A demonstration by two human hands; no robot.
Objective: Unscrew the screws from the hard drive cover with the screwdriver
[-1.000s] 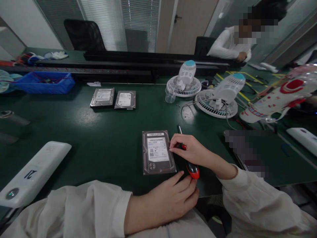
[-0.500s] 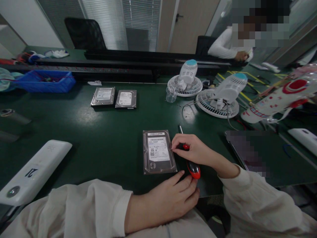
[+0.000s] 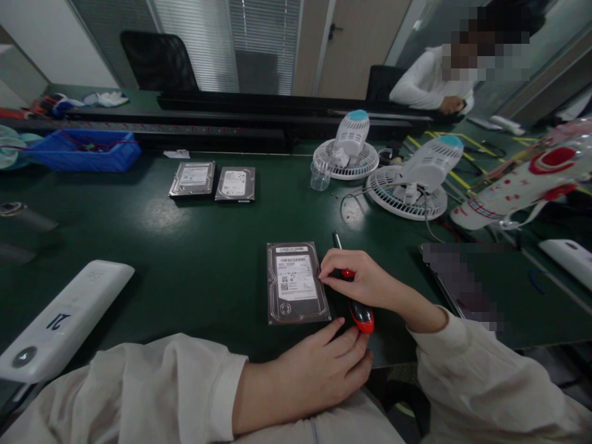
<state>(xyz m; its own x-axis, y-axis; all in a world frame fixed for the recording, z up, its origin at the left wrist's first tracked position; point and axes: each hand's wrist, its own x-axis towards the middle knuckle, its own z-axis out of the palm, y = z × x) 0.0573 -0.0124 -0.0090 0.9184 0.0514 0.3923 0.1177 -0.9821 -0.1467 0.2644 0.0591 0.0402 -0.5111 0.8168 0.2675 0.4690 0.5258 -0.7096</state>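
A hard drive [image 3: 298, 311] with a white label lies flat on the green table in front of me. At its right edge, my right hand [image 3: 365, 277] has thumb and fingertips pinched together; anything between them is too small to make out. Under that hand lies a screwdriver [image 3: 361, 313] with a red and black handle, its metal shaft pointing away from me. My left hand [image 3: 324, 367] rests at the table's front edge just below the drive, palm down, fingers stretched out and close to the handle's end.
Two more hard drives [image 3: 192, 179] lie farther back. Two white fans [image 3: 345, 157] and a clear plastic cup [image 3: 319, 177] stand to the right. A dark flat device [image 3: 462, 283] lies right, a white power bank-like case [image 3: 69, 320] left. A blue bin [image 3: 86, 157] is back left; a person sits across.
Both hands, the hard drive and the screwdriver look unmoved. Across the table the person's head has shifted slightly.
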